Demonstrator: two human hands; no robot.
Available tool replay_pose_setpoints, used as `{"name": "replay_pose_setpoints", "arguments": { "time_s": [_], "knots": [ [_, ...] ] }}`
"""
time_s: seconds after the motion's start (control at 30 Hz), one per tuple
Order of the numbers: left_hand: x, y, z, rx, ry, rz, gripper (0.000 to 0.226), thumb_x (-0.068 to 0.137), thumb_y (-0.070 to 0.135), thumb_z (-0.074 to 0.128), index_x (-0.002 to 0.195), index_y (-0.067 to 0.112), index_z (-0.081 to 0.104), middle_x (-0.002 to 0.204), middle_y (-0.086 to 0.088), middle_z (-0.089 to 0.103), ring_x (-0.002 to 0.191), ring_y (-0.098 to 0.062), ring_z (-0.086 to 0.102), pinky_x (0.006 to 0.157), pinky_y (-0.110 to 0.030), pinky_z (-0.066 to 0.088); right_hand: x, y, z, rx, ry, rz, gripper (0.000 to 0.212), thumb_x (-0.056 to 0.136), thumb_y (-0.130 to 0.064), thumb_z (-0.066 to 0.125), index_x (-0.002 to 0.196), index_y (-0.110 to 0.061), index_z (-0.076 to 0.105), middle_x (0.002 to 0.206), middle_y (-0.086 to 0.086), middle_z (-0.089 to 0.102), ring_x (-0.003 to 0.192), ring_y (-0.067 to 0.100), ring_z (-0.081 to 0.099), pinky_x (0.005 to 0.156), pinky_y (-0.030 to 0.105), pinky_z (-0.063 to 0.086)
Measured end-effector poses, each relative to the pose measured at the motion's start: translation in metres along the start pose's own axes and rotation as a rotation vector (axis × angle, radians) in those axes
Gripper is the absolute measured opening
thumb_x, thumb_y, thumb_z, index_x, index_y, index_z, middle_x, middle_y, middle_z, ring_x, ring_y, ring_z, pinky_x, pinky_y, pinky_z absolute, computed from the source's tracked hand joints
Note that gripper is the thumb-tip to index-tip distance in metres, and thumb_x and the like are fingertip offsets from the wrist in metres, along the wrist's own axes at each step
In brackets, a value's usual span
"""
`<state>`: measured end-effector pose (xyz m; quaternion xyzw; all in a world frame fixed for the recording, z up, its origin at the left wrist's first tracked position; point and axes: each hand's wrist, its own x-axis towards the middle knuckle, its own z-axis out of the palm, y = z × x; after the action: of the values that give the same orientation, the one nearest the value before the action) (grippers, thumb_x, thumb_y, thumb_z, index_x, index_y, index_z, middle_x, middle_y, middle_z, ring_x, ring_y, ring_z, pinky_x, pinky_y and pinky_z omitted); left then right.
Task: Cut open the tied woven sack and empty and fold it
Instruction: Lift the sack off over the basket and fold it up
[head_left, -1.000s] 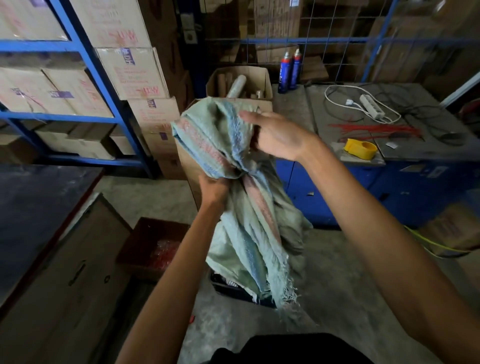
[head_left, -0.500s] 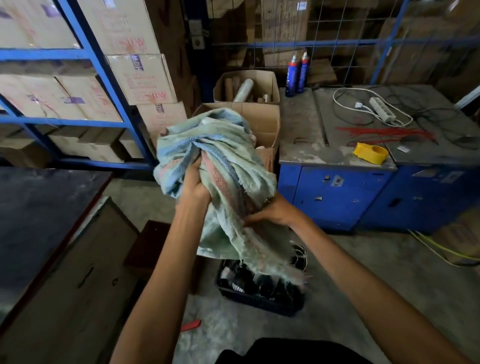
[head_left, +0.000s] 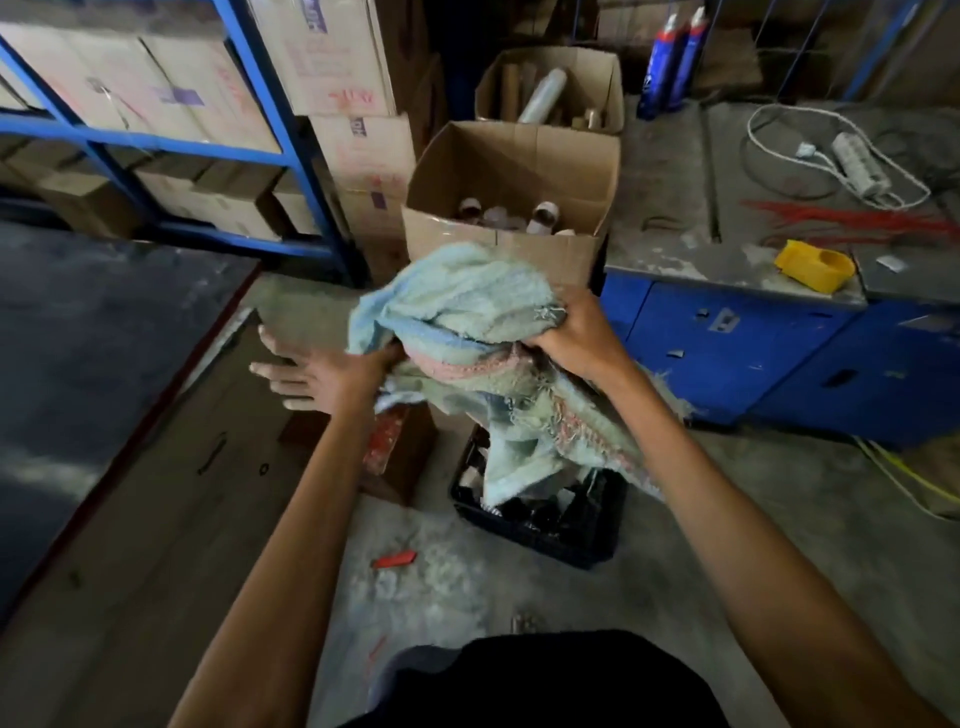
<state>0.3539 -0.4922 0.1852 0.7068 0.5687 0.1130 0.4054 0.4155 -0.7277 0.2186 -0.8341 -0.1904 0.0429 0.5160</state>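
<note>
The pale green-blue woven sack (head_left: 467, 306), with pink stripes and frayed edges, is bunched into a loose bundle in mid-air above a black crate (head_left: 545, 535). My right hand (head_left: 576, 338) is closed on the bundle's upper right side. My left hand (head_left: 306, 376) is at the bundle's lower left, fingers spread and pointing left. Its thumb side lies against the cloth, and I cannot tell whether it pinches any. A tail of the sack hangs down into the crate, which holds dark items. A red cutter (head_left: 395, 559) lies on the concrete floor.
An open cardboard box (head_left: 509, 166) with rolls stands just behind the sack. A blue workbench (head_left: 727, 358) on the right carries a yellow tape dispenser (head_left: 813, 265) and a power strip (head_left: 857, 166). Blue shelving (head_left: 291, 150) with cartons and a dark table (head_left: 93, 332) are on the left.
The sack has been gathered from a long hanging drape into a tighter bundle and lowered. My right hand moved onto its upper right; my left hand opened and slid out to the left.
</note>
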Motion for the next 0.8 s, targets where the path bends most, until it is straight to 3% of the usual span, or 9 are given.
{"name": "replay_pose_setpoints", "arguments": {
  "time_s": [0.1, 0.17, 0.27, 0.37, 0.47, 0.53, 0.6, 0.7, 0.8],
  "knots": [
    [0.013, -0.043, 0.000, 0.265, -0.096, 0.624, 0.133, 0.059, 0.065, 0.077, 0.163, 0.026, 0.003, 0.171, -0.018, -0.009, 0.155, -0.035, -0.017, 0.119, -0.049, -0.020, 0.011, -0.026, 0.022, 0.106, -0.016, -0.104, 0.021, 0.076, -0.010, 0.074, 0.094, 0.000, 0.074, 0.100, 0.006, 0.077, 0.098, 0.015, 0.071, 0.089, 0.037, 0.057],
    [0.027, -0.061, 0.000, 0.318, -0.414, 0.860, 0.097, 0.068, 0.066, 0.056, 0.153, 0.022, 0.042, 0.165, -0.016, 0.030, 0.156, -0.038, 0.016, 0.124, -0.059, -0.009, 0.016, -0.046, 0.041, 0.280, 0.011, -0.101, 0.017, 0.081, -0.004, 0.069, 0.097, -0.004, 0.074, 0.100, 0.006, 0.075, 0.096, 0.012, 0.070, 0.088, 0.030, 0.057],
    [0.011, -0.069, -0.023, -0.361, -0.735, 0.500, 0.032, 0.090, 0.046, 0.048, 0.107, 0.031, 0.071, 0.117, -0.002, 0.073, 0.115, -0.020, 0.066, 0.110, -0.057, 0.045, 0.028, -0.069, 0.073, 0.453, 0.111, 0.012, 0.020, 0.080, -0.008, 0.058, 0.085, -0.020, 0.073, 0.089, -0.004, 0.074, 0.091, 0.013, 0.069, 0.083, 0.027, 0.056],
    [0.006, -0.073, -0.061, -0.811, -0.860, 0.262, 0.036, 0.107, 0.038, 0.036, 0.107, 0.019, 0.066, 0.107, -0.004, 0.077, 0.105, -0.022, 0.069, 0.098, -0.047, 0.053, 0.033, -0.084, 0.106, 0.589, 0.227, 0.114, 0.021, 0.074, -0.008, 0.052, 0.072, -0.023, 0.066, 0.066, -0.015, 0.070, 0.072, 0.003, 0.064, 0.071, 0.023, 0.052],
    [0.024, -0.085, -0.098, -0.755, -1.007, 0.327, 0.074, 0.080, 0.074, 0.061, 0.132, 0.022, 0.055, 0.126, 0.004, 0.071, 0.119, -0.014, 0.067, 0.097, -0.033, 0.056, 0.031, -0.108, 0.147, 0.745, 0.292, 0.199, 0.014, 0.067, -0.011, 0.050, 0.067, -0.021, 0.059, 0.061, -0.013, 0.065, 0.064, 0.003, 0.058, 0.068, 0.024, 0.047],
    [0.035, -0.092, -0.112, -0.532, -0.972, 0.548, 0.101, 0.063, 0.069, 0.081, 0.141, 0.016, 0.046, 0.131, 0.012, 0.069, 0.123, -0.005, 0.065, 0.098, -0.024, 0.054, 0.026, -0.123, 0.177, 0.758, 0.277, 0.252, 0.010, 0.069, -0.015, 0.052, 0.078, -0.017, 0.057, 0.076, -0.006, 0.060, 0.073, 0.008, 0.056, 0.066, 0.022, 0.047],
    [0.051, -0.106, -0.117, -0.434, -0.870, 0.615, 0.111, 0.058, 0.061, 0.089, 0.145, 0.010, 0.043, 0.137, 0.002, 0.066, 0.127, -0.013, 0.063, 0.105, -0.037, 0.054, 0.020, -0.130, 0.204, 0.786, 0.212, 0.345, 0.023, 0.082, -0.016, 0.058, 0.103, -0.010, 0.051, 0.089, -0.002, 0.057, 0.084, 0.014, 0.058, 0.065, 0.018, 0.048],
    [0.080, -0.137, -0.123, -0.423, -0.605, 0.559, 0.104, 0.060, 0.058, 0.091, 0.143, 0.013, 0.048, 0.139, -0.002, 0.064, 0.129, -0.017, 0.062, 0.109, -0.050, 0.050, 0.021, -0.125, 0.234, 0.650, 0.036, 0.340, 0.050, 0.090, -0.020, 0.063, 0.128, -0.010, 0.033, 0.101, -0.002, 0.058, 0.090, 0.009, 0.059, 0.072, 0.017, 0.051],
    [0.101, -0.161, -0.131, -0.481, -0.417, 0.379, 0.086, 0.069, 0.040, 0.089, 0.142, 0.018, 0.050, 0.136, 0.000, 0.066, 0.123, -0.012, 0.064, 0.107, -0.044, 0.052, 0.031, -0.108, 0.253, 0.220, -0.110, 0.308, 0.052, 0.080, -0.040, 0.077, 0.117, -0.018, 0.048, 0.102, -0.009, 0.060, 0.095, 0.007, 0.060, 0.087, 0.027, 0.048]
  ]
}}
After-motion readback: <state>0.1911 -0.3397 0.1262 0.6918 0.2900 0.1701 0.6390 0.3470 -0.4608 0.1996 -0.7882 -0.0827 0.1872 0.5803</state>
